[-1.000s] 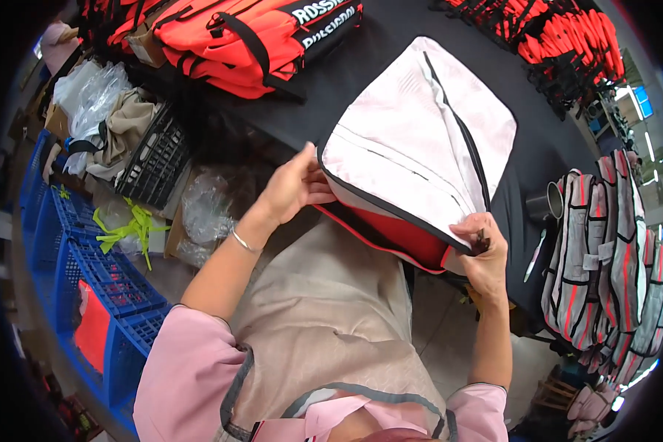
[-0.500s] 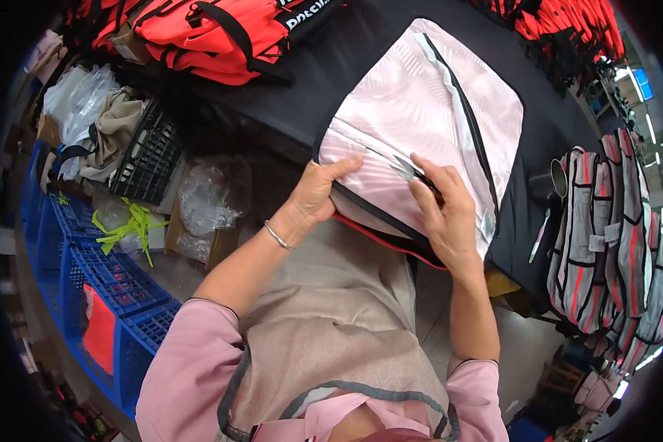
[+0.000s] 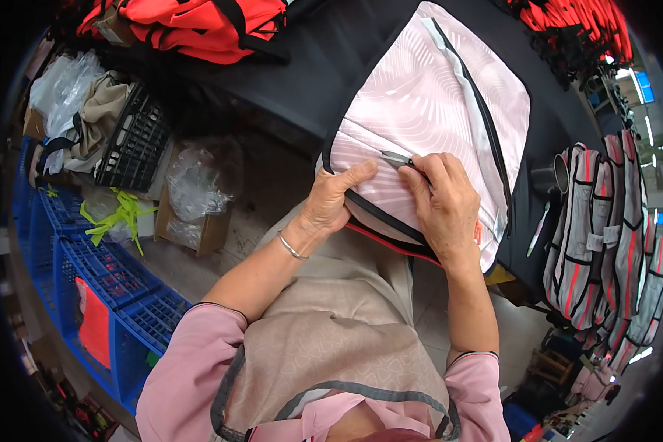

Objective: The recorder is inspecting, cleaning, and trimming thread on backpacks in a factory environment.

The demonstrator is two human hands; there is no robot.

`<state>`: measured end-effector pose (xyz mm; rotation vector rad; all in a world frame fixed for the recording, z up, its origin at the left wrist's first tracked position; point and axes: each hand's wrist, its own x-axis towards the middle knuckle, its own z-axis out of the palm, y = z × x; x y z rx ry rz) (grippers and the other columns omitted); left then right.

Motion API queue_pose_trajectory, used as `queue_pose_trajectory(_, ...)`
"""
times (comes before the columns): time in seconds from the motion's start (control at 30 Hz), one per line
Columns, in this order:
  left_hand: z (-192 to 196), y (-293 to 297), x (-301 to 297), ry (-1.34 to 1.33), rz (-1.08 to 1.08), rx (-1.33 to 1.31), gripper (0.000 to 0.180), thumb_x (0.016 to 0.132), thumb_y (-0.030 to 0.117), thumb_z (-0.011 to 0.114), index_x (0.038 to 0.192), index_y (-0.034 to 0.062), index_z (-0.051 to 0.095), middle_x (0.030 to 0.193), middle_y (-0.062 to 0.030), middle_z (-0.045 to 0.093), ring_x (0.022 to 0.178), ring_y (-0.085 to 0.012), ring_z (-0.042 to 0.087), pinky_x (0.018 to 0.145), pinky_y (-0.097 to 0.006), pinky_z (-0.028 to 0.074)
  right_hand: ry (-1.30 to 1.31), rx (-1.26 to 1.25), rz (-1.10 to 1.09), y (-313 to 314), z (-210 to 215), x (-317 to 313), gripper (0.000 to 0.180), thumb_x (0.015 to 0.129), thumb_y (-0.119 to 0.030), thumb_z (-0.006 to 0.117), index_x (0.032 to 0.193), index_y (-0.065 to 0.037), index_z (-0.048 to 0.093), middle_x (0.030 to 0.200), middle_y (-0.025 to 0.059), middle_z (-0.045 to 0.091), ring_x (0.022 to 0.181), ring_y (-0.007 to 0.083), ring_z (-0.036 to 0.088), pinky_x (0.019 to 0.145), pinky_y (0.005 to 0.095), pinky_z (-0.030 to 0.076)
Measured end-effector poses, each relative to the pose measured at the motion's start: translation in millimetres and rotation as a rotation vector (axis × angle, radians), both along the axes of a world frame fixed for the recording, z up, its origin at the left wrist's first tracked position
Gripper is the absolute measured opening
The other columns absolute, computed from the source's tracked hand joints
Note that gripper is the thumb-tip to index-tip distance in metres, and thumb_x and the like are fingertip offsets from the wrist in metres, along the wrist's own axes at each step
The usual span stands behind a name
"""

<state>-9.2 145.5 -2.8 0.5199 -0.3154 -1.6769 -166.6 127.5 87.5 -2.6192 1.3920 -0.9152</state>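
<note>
A pale pink patterned fabric bag piece (image 3: 420,107) with black edging lies over the table edge and toward my lap. A long black zipper (image 3: 491,127) with a white strip beside it runs down its right part. My left hand (image 3: 330,200) grips its near left edge, thumb on top and fingers hidden beneath. In my right hand (image 3: 449,206) is a pair of small thread snips (image 3: 396,158); the metal blades point left, close to a seam in the pink fabric. Red-orange edging shows under the piece's near side.
Red-orange bags (image 3: 199,29) are heaped at the far left of the black-covered table (image 3: 302,81). Grey bags with red stripes (image 3: 593,236) stand at the right, near a metal cup (image 3: 551,177) and a thin white tool (image 3: 538,230). Blue crates (image 3: 110,295) and a black basket (image 3: 134,144) sit left.
The snips have turned to point more directly left, and their blades look closer together. My left hand and the bag piece have shifted slightly right in view.
</note>
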Motion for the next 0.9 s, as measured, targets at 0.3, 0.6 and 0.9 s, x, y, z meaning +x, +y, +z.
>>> queue_pose_trajectory(0.3,-0.2,2.0,-2.6,0.002,0.022,0.004,0.037,0.082,0.005,0.073,0.118,0.0047,0.061,0.108,-0.0037,0.065,0.099,-0.0149,0.061,0.09,-0.032,0.05,0.088,-0.065,-0.025,-1.8,-0.8,0.3,0.017,0.078,-0.016,0.075,0.087,-0.008,0.062,0.082,0.006,0.059,0.078,0.0261,0.061,0.063,0.0367,0.049)
queue_pose_trajectory(0.6,-4.6,-5.0,11.1,-0.073,0.07,-0.003,0.044,0.082,0.006,0.074,0.122,0.0039,0.057,0.114,-0.0037,0.062,0.106,-0.016,0.058,0.095,-0.034,0.047,-0.624,0.573,-0.171,-8.1,8.0,-25.3,0.013,0.091,-0.01,0.067,0.095,0.002,0.064,0.081,0.0016,0.064,0.072,0.0067,0.054,0.067,0.0218,0.045)
queue_pose_trajectory(0.9,-15.8,48.0,10.2,0.237,-0.154,-0.027,0.078,0.082,0.037,0.076,0.142,0.0049,0.038,0.14,-0.0095,0.047,0.132,-0.0254,0.043,0.112,-0.042,0.033,-0.925,0.706,-0.126,-21.2,-52.4,-26.5,0.017,0.097,-0.016,0.061,0.098,0.001,0.062,0.085,0.0011,0.061,0.077,0.0067,0.054,0.071,0.0213,0.044)
